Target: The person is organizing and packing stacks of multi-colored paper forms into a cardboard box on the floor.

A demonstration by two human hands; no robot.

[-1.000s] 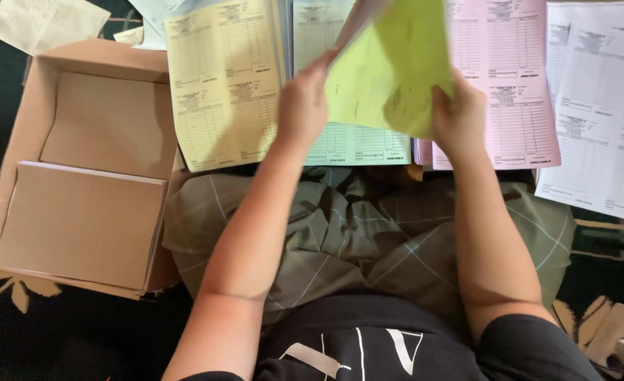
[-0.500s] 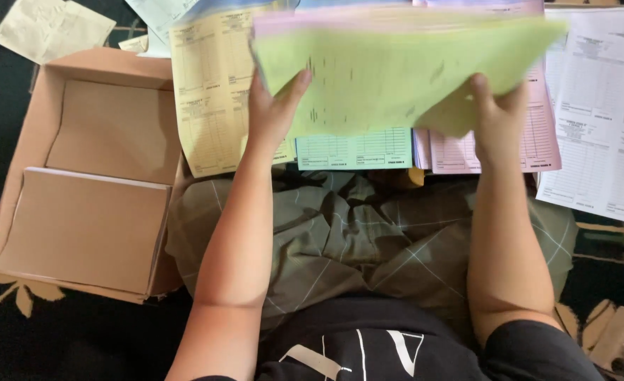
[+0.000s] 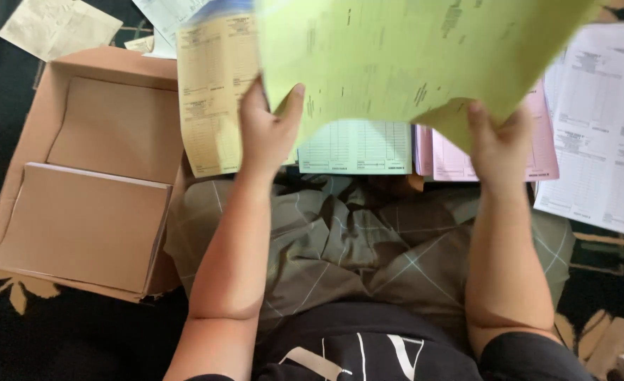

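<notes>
A large green sheet fills the upper centre of the frame, lifted above rows of forms. The left hand pinches its lower left edge, thumb over the paper; the right hand has its grip closed on the lower right edge, where the sheet folds. Below lie a yellow form, a pale green form, pink forms and white forms. A cardboard box sits at left. Held only by its edges, the sheet could crease or tear.
</notes>
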